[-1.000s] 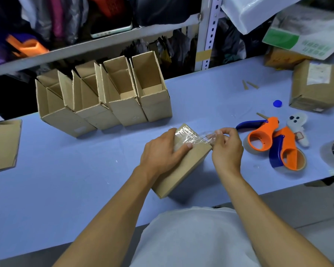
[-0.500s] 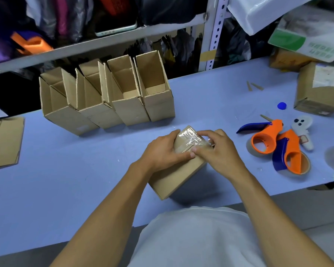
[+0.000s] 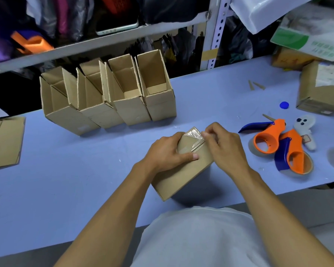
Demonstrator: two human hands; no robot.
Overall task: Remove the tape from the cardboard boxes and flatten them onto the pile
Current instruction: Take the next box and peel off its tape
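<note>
Right-hand fingertips (image 3: 205, 134) pinch the clear, glossy, crinkled tape (image 3: 194, 138) at the upper end of a small cardboard box (image 3: 183, 174); the right hand (image 3: 225, 146) curls over that end. The left hand (image 3: 167, 152) grips the box from its left side, thumb laid flat across the top face, fingers wrapped behind and hidden. The box is matte brown corrugated board, a closed rectangular prism, tilted, its long axis running from the near edge of the table (image 3: 66, 180) up and away toward the far right; the taped end points away from the person. It lies near the middle of the near edge.

Behind it, toward the far edge, four open-topped cardboard boxes (image 3: 112, 105) stand in a touching row, flaps upright; the interiors that show hold nothing. A flattened sheet of cardboard (image 3: 4, 141) lies at the left edge. Right of the hands lie two orange-and-blue plastic tape dispensers (image 3: 278, 145), touching, with a small white figure (image 3: 305, 132) just beside them and a blue cap (image 3: 284, 105) beyond. A sealed labelled carton (image 3: 320, 89) sits at the far right corner.
</note>
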